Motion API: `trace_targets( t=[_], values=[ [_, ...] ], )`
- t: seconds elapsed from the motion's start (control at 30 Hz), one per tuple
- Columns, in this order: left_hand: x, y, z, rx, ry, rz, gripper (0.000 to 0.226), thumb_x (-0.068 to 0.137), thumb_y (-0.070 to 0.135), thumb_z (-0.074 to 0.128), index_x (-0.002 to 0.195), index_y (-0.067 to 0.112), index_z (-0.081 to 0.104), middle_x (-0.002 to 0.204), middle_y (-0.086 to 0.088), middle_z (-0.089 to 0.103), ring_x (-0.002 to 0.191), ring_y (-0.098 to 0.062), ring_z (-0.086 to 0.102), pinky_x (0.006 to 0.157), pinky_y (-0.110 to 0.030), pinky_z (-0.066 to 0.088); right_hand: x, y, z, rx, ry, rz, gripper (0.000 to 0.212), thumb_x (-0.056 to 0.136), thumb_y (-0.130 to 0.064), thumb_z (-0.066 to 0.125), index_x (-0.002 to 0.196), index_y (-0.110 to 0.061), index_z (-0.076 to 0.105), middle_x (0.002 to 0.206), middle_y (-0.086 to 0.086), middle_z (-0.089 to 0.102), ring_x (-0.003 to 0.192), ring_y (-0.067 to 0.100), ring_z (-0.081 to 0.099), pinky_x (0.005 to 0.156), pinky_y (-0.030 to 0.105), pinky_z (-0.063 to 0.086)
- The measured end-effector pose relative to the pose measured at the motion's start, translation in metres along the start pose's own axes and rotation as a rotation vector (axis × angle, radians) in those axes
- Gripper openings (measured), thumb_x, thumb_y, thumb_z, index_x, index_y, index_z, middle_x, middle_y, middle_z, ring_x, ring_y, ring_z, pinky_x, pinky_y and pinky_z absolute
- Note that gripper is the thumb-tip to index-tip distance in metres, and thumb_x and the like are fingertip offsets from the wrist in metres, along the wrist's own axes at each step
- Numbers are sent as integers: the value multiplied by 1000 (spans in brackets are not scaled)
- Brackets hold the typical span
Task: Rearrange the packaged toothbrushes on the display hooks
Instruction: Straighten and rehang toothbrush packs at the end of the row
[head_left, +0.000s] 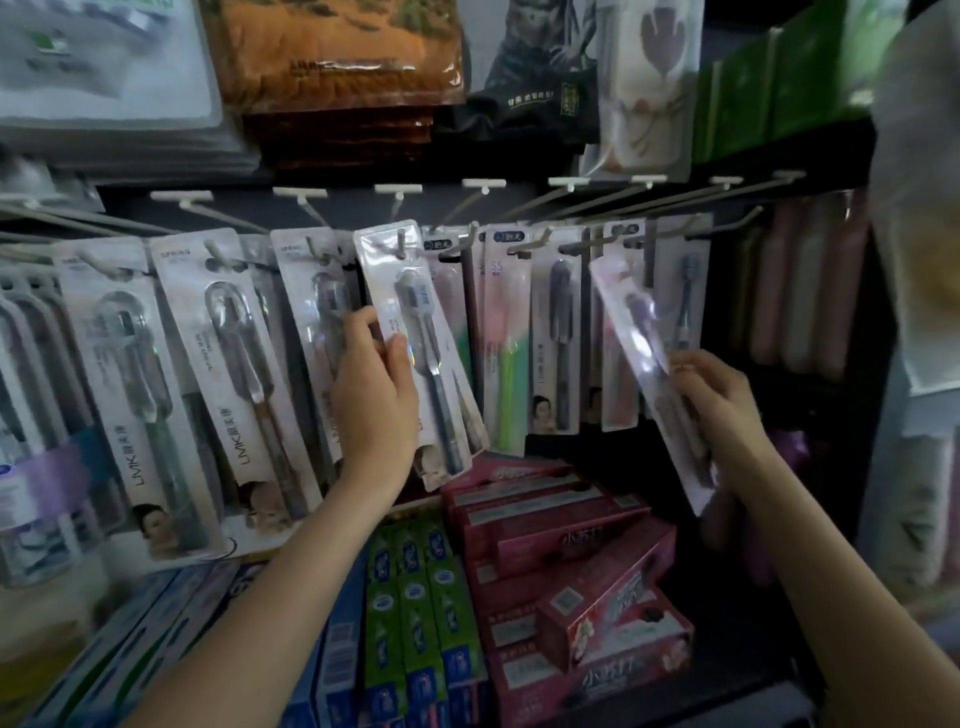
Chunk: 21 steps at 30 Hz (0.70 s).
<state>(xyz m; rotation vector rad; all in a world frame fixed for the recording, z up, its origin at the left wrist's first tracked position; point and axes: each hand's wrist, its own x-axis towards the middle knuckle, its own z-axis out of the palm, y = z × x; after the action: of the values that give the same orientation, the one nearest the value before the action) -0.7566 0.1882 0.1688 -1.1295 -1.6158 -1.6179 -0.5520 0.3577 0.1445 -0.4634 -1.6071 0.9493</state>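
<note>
Toothbrush packs (171, 384) hang in a crowded row across the dark display wall, on white hooks (306, 200) with flat label tabs at their front ends. Left part of row: tall white-backed cards marked LMK and SPRING, clear blisters, tilted out of plumb. Right part: narrower cards, one with a pink and green brush (506, 358), one with a dark brush and a face printed at the bottom (555, 338).

Above the hooks: flat bagged goods stacked in piles, orange-brown bag (337, 52) in the middle, dark cat-print bag (540, 62) beside it. Green packs (779, 88) upper right.

Below the hooks: toothpaste boxes lying flat. Red and pink boxes (561, 525) stacked at centre-right, green boxes (410, 613) beside them, blue boxes (171, 634) further left.

Left hand (376, 389) raised at mid-row, gripping a clear-fronted pack with a dark brush (415, 338); thumb on the pack's front edge, fingers curled behind. Pack's top hole sits at a hook tip (401, 241); cannot tell whether it is fully threaded on. Pack leans, bottom swung right.

Right hand (724, 400) lower and well to the right, pinching a glossy pack with a purple brush (649, 364) by its lower half. This pack is off the hooks, tilted with its top toward the upper left, overlapping the hanging cards behind. Glare on the wrapper hides any print.
</note>
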Motion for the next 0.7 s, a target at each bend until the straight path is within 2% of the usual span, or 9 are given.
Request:
trace_targets(
  t=[0.07, 0.13, 0.2, 0.3, 0.4, 0.47, 0.57, 0.63, 0.7],
  values=[
    [0, 0, 3, -24, 3, -10, 25, 99, 18, 40, 121, 6, 42, 67, 5, 42, 56, -12, 43, 54, -36, 40, 8, 9, -10, -33, 213, 49, 10, 84, -19, 58, 82, -9, 61, 61, -4, 56, 62, 7, 52, 53, 13, 40],
    [0, -1, 3, -37, 4, -10, 26, 99, 18, 40, 121, 6, 41, 68, 5, 42, 57, -13, 44, 56, -38, 42, 19, 16, -16, -171, 349, 68, 14, 87, -20, 56, 89, -9, 62, 66, 0, 58, 68, 16, 54, 60, 23, 42],
    [1, -3, 2, -45, 5, -2, 26, 99, 18, 39, 122, 6, 41, 68, 5, 42, 57, -14, 44, 56, -41, 43, 29, 17, -19, -317, 354, 22, 19, 87, -25, 55, 95, -9, 62, 75, 5, 60, 75, 20, 55, 67, 26, 39],
    [2, -4, 0, -34, 3, 12, 26, 99, 17, 39, 121, 4, 41, 68, 4, 43, 57, -15, 45, 55, -40, 43, 40, 9, -20, -450, 346, -41, 29, 86, -32, 52, 102, -8, 59, 87, 9, 61, 81, 23, 55, 68, 28, 37],
    [2, -6, -1, -39, -1, 32, 25, 98, 18, 39, 120, 6, 41, 67, 1, 45, 55, -20, 46, 51, -42, 42, 47, 4, -26, -546, 476, -86, 31, 93, -28, 49, 107, 0, 53, 101, 22, 61, 92, 36, 57, 70, 33, 37],
    [2, -8, -1, -40, -11, 34, 25, 99, 19, 39, 121, 7, 41, 67, -1, 46, 55, -23, 47, 50, -44, 43, 50, 4, -27, -553, 509, -49, 32, 95, -26, 47, 109, 2, 52, 107, 23, 60, 99, 38, 56, 70, 31, 34],
    [1, -9, -1, -35, -14, 33, 26, 99, 18, 39, 121, 6, 41, 68, 0, 47, 57, -25, 48, 52, -46, 43, 52, 8, -21, -421, 419, 89, 33, 94, -27, 48, 111, 0, 54, 111, 20, 59, 100, 30, 55, 72, 24, 32],
    [1, -7, -2, -42, -16, 24, 24, 98, 17, 39, 120, 6, 41, 69, 3, 46, 58, -23, 47, 53, -46, 43, 47, 10, -12, -387, 390, 152, 38, 94, -28, 50, 120, 0, 49, 121, 20, 53, 109, 30, 49, 80, 29, 35],
    [1, -6, -4, -32, -16, 16, 24, 98, 18, 39, 120, 7, 42, 69, 4, 45, 57, -19, 46, 53, -43, 42, 39, 7, -1, -510, 458, 100, 45, 93, -27, 52, 126, 1, 42, 130, 24, 40, 119, 36, 37, 94, 37, 32]
  ],
)
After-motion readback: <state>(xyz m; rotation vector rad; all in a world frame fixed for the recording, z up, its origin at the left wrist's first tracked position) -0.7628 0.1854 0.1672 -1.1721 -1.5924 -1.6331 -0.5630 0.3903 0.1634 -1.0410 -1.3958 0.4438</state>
